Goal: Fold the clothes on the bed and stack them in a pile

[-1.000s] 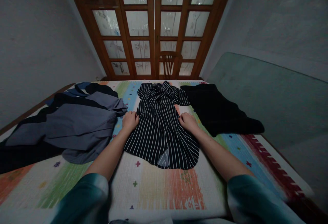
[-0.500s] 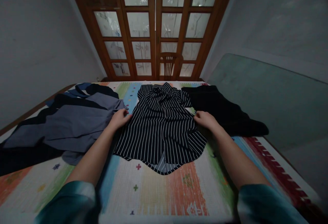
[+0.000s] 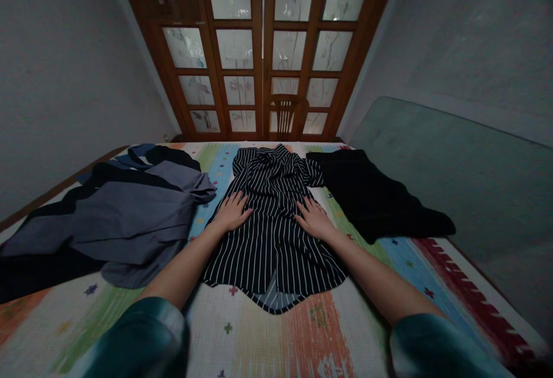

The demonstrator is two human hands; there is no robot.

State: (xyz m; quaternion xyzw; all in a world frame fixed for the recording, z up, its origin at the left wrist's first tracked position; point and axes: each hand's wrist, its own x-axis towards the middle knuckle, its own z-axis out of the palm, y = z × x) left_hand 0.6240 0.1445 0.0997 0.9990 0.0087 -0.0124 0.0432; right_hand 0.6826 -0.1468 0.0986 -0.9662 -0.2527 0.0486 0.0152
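Head view: a striped shirt (image 3: 254,251) lies front and center on a patterned tablecloth (image 3: 254,340), hem toward the person, its upper part crumpled. Both hands rest palm-down on it, the left hand (image 3: 232,212) on its left side, the right hand (image 3: 314,218) on its right, fingers extended and slightly spread. Grey clothing (image 3: 129,205) lies left; a black garment (image 3: 371,193) lies right, touching the shirt's sleeve. Beyond the table stands a wooden chair (image 3: 285,101).

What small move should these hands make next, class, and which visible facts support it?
Probably the left hand and right hand should slide toward the striped shirt's far end, smoothing it: both rest on the cloth with fingers spread, and the far part looks bunched while the near part lies flatter.
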